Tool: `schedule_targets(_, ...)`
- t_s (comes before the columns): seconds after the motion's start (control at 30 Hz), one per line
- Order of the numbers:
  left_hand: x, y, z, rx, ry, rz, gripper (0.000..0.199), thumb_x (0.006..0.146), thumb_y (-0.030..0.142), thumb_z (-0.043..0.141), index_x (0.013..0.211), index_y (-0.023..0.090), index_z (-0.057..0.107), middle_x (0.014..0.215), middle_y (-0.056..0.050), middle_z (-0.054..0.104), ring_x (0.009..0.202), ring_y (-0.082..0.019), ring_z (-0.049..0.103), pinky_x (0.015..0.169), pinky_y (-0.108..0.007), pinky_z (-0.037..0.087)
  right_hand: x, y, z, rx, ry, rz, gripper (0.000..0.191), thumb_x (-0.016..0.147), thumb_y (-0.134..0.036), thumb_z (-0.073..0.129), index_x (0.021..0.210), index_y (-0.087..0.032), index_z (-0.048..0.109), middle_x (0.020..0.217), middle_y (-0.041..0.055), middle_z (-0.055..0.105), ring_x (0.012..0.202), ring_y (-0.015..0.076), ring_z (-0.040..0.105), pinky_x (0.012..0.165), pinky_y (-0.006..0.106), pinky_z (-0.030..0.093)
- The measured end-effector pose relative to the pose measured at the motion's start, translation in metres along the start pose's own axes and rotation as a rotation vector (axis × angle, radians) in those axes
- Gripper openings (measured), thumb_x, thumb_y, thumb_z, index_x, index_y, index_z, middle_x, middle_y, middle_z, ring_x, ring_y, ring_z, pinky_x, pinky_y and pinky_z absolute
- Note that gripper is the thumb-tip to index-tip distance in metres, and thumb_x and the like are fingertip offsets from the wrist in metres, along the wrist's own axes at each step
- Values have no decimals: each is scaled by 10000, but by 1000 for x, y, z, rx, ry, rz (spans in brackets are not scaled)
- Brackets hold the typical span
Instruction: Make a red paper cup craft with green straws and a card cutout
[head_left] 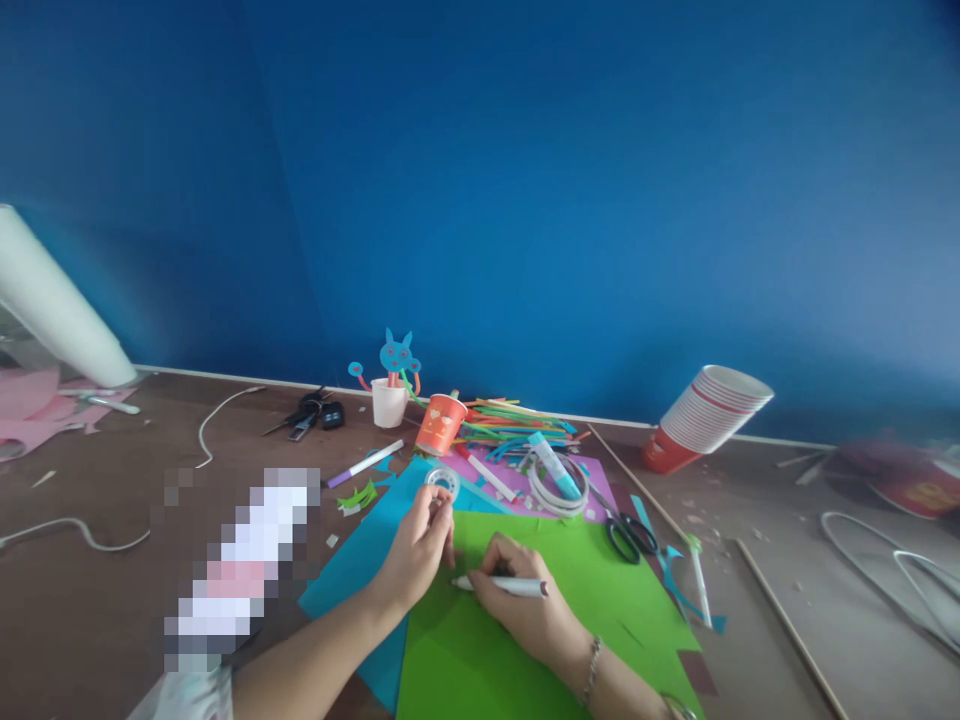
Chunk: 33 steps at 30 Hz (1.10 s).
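A green sheet (525, 640) lies over a blue sheet (360, 570) on the brown table. Above the green sheet, my right hand (521, 590) is closed around a white marker (525, 586), its tip pointing left. My left hand (424, 540) is over the edge where both sheets meet, its fingers curled and pinched together beside a clear tape roll (442, 482); whether it holds something small is too hard to see. Behind them stand a white cup with a blue paper figure (390, 402) and a tilted red cup (441, 425).
Black scissors (631, 538), a glue stick (555, 465) and a coiled white cable (536, 490) lie on the right. Colored sticks (517, 425) sit behind. Stacked cups (709, 410) lean at the right; keys (307, 415) lie left. A blurred patch covers something at lower left.
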<state>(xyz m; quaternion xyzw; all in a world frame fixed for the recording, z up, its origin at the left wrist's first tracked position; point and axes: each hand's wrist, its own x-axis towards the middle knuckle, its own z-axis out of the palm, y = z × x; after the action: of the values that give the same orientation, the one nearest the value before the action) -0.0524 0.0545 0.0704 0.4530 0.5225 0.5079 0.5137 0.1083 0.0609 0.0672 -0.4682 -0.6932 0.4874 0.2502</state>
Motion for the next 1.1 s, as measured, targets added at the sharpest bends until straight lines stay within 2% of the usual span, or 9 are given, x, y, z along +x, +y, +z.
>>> schedule_targets(0.23,0,0,-1,32,7,15,296,858,510,443,917,220,444,571,85,450,448,-116,474,494,-255,412,0,4,0,44,4,17,170,763,-214,582,634,-208,472,511,-69,463,455,85,381,417,208,266)
schedule_targets(0.53,0,1,-1,34,8,21,288,865,502,450,912,218,447,566,84,458,448,-111,473,482,-243,394,0,3,-1,8,40,34,185,745,-144,553,613,-212,443,522,-66,449,464,91,384,421,214,270)
schedule_targets(0.93,0,-2,-1,39,8,19,299,871,507,444,930,214,440,569,90,460,445,-105,479,483,-237,397,0,6,-1,42,22,39,184,719,-100,531,606,-210,436,519,-68,439,454,86,374,407,205,267)
schedule_targets(1.1,0,-3,-1,35,5,21,286,875,494,447,932,214,442,576,88,464,449,-102,477,491,-237,408,0,7,-2,47,20,-2,184,715,-107,513,601,-215,416,514,-74,407,465,89,367,427,210,276)
